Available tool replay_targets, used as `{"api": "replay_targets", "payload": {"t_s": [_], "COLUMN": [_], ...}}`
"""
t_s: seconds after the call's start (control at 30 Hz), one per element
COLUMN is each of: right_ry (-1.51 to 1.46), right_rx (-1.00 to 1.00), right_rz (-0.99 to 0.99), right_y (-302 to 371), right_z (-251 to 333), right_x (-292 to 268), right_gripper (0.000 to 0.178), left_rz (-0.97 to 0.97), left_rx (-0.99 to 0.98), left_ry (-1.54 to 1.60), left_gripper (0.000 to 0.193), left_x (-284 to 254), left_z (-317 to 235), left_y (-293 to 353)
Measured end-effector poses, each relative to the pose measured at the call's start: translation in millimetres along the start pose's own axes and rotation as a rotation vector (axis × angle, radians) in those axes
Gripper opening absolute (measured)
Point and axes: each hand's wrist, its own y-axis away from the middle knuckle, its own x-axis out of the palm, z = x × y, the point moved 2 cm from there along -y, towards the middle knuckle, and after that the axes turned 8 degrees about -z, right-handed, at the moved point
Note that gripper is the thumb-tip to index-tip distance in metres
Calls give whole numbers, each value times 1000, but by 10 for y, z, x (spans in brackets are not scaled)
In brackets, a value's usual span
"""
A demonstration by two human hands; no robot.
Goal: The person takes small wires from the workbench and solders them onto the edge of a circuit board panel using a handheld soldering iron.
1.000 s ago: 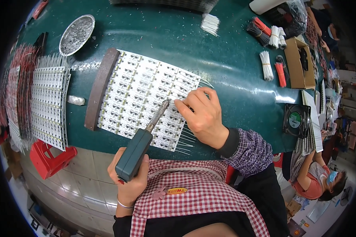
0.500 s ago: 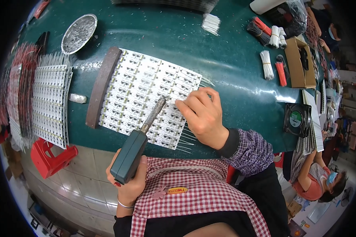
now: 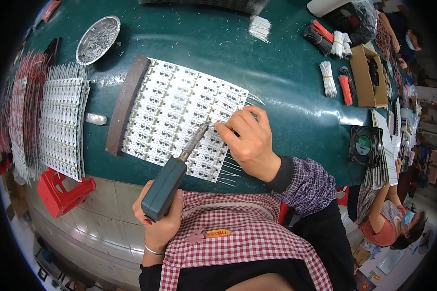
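My left hand (image 3: 162, 218) is closed around the green handle of a soldering iron (image 3: 166, 186). The iron's metal tip rests at a white circuit board panel (image 3: 175, 114) covered in rows of small components. Just right of the tip, my right hand (image 3: 247, 143) pinches a thin white wire, mostly hidden by the fingers, against the panel. Other white wires (image 3: 229, 167) stick out along the panel's right edge, above and below this hand. A dark brown bar (image 3: 126, 106) lies along the panel's left edge.
Wired panels (image 3: 60, 126) stand at the left, near a metal bowl (image 3: 98, 40) of silvery scraps. Bundled wires (image 3: 327, 80), a cardboard box (image 3: 369, 77) and a black fan (image 3: 365, 146) sit at the right. A red stool (image 3: 63, 194) is below the table; another person (image 3: 383, 225) works at right.
The soldering iron's tip has shifted slightly right and down, closer to my right fingertips. My left hand has moved a little with it; my right hand stays almost in place.
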Motion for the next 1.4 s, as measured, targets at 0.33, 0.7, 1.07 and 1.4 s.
{"api": "replay_targets", "payload": {"t_s": [0.33,0.7,1.07,1.4], "right_ry": [-9,3,-32,-26], "right_rx": [8,-45,-18,-15], "right_rz": [-11,-53,-24,-20], "right_y": [-6,32,63,57], "right_z": [12,61,70,70], "right_x": [0,-5,6,16], "right_gripper": [28,20,18,19], "left_rz": [6,-63,-40,9], "left_rx": [-32,-97,-84,-44], "left_ry": [16,74,62,25], "left_gripper": [12,19,17,13], "left_x": [-1,-48,-74,-39], "left_z": [6,26,54,42], "left_y": [7,78,116,89]}}
